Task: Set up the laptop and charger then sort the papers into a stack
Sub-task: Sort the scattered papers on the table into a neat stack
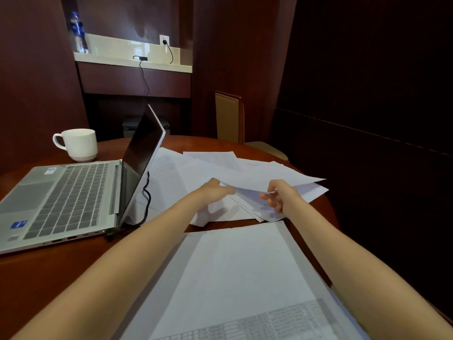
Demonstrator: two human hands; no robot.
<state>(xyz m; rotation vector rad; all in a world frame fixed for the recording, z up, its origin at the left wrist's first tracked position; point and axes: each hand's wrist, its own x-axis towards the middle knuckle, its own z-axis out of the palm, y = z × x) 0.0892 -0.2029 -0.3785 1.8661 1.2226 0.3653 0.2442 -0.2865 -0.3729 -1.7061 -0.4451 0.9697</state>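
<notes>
Laptop (66, 192) sits open at 9 o'clock on the round wooden table (61, 271), screen dark. Charger cable (146, 192) drops behind the hinge and runs up to the wall socket (164, 41) at 11 o'clock, so the setup half looks done. Loose papers (210, 168) fan out untidily at 12 to 1 o'clock. Left hand (215, 190) reaches into the heap, fingers closed on the near edge of a sheet. Right hand (279, 195) pinches the same lifted sheet (274, 176) by its near edge, raising it clear of those below, likely to carry it over. Started stack (235, 273) lies squared at 6 o'clock, close to the body for easy dropping. White mug (78, 144) at 10 o'clock, contents not visible. Water bottle (78, 33) stands on the far ledge; fill level unclear.
</notes>
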